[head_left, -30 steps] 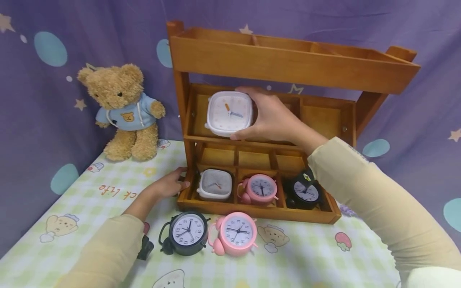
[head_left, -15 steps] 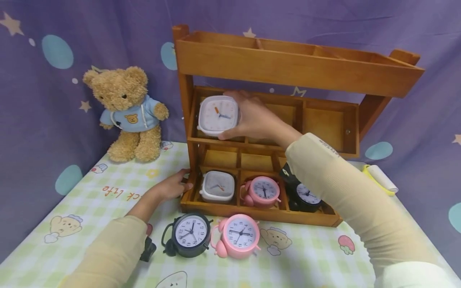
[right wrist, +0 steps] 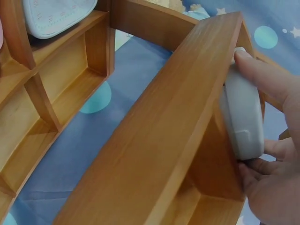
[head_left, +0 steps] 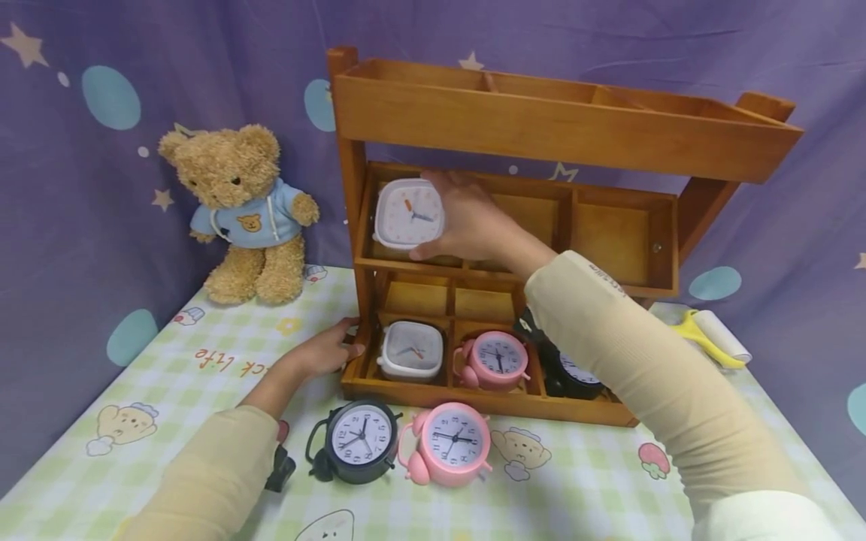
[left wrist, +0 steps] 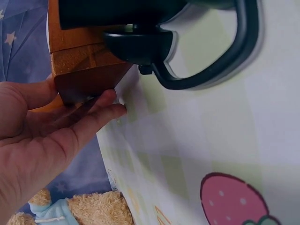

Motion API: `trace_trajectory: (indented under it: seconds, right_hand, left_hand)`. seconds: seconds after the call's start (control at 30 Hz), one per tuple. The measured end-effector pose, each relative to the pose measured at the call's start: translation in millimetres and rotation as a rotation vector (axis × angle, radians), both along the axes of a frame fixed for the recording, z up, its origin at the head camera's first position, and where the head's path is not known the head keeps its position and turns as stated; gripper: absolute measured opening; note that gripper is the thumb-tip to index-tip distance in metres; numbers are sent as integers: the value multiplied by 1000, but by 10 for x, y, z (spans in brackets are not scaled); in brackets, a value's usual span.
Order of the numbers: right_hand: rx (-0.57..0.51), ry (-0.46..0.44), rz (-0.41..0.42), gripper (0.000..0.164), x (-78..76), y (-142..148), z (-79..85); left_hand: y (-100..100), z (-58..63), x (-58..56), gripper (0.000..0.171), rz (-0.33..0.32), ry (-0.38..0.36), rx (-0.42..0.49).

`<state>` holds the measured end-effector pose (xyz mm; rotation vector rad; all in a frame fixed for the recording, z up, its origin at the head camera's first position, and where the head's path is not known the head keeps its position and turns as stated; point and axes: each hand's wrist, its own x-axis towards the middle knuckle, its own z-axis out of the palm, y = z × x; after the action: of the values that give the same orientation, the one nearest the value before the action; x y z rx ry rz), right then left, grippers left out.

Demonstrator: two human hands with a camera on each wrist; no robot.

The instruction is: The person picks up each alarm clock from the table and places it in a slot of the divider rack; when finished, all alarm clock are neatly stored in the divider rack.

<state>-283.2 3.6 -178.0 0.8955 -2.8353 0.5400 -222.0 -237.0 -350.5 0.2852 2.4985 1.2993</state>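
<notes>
In the middle tier's left compartment of the wooden shelf (head_left: 568, 124), my right hand (head_left: 476, 222) grips a white square alarm clock (head_left: 408, 214) by its right side. In the right wrist view the white clock (right wrist: 243, 112) sits partly behind the tier's front board, thumb and fingers on its edges. My left hand (head_left: 325, 352) holds the shelf's lower left corner; in the left wrist view thumb and fingers lie on either side of the corner (left wrist: 89, 77). The lower tier holds another white clock (head_left: 411, 351), a pink clock (head_left: 499, 359) and a black clock (head_left: 573, 374), partly behind my right sleeve.
Before the shelf, a black twin-bell clock (head_left: 361, 442) and a pink one (head_left: 455, 443) lie on the checked tablecloth (head_left: 575, 481). A teddy bear (head_left: 246, 218) sits at the back left. A yellow-handled lint roller (head_left: 717, 338) lies to the right.
My right hand has carried the white clock left and into the middle tier's left compartment. The left hand stays on the shelf corner. The head view has shifted slightly, and the lint roller now shows.
</notes>
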Motion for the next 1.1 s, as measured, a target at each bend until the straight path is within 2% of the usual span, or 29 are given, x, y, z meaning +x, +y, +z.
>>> trace_trajectory:
  seconds: [0.4,0.77,1.1]
  right_hand:
    - [82,-107,-96,115,31,-112,126]
    - [146,-174,-90,118,20,-116,155]
    - [153,-216,-129,105,9,-139,186]
  left_hand:
    - [1,-4,0,59,-15,17,-15]
    - [-9,0,4,59,-24,24,-31]
    - [-9,-5,-4,59,-27,35,-36]
